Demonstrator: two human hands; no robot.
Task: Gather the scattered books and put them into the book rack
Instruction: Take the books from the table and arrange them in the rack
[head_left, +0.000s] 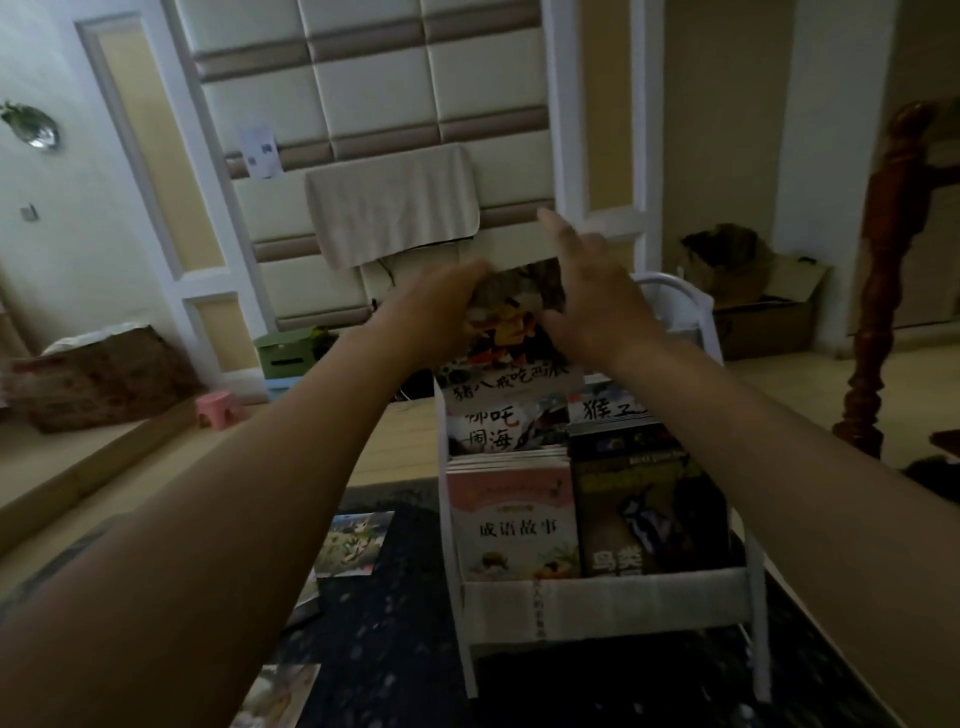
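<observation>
progress looks well along: the white book rack (602, 597), below our wrists, already holds rows of shelved books (514, 525). our left hand (441, 306) curls round the left edge of a storybook (519, 322) held over the back row. our right hand (592, 291) lies against its right edge, fingers straight and spread. beneath our left forearm, loose books (353, 543) wait on the dark tabletop (395, 649).

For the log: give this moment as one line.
phase: placing book in book rack | left hand: grips book | right hand: open beside book | pending: loose books beside rack
</observation>
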